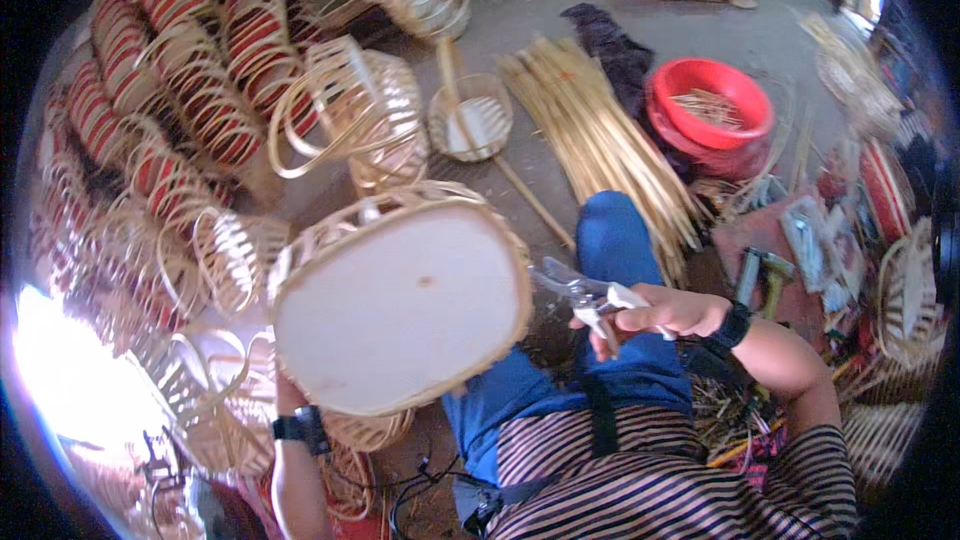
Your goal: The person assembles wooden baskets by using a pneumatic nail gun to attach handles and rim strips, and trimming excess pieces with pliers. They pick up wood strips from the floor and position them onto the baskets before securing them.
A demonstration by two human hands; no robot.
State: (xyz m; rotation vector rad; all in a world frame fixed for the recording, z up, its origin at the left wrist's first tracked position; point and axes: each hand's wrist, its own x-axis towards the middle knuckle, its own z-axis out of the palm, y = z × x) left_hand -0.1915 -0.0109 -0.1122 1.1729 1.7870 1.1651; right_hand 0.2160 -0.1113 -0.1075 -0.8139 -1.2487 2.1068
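Observation:
A woven basket (400,310) is tipped up in front of me, its white oval bottom panel facing me and its woven side showing along the top edge. My left hand (287,392) holds it at the lower left; the fingers are hidden behind the basket. In my right hand (672,310), above my thigh, is a pair of pruning shears (578,290) with white handles. The fingers are wrapped round the handles. The metal blades point left, close to the basket's right rim, and look spread; blur hides whether they touch it.
Stacked baskets with red bands (165,70) fill the left. Ahead lie a bundle of wooden strips (590,130) and a small round basket (470,120) with a stick across it. A red basin (712,105) of short sticks stands right, beyond a hammer (775,275) among tools.

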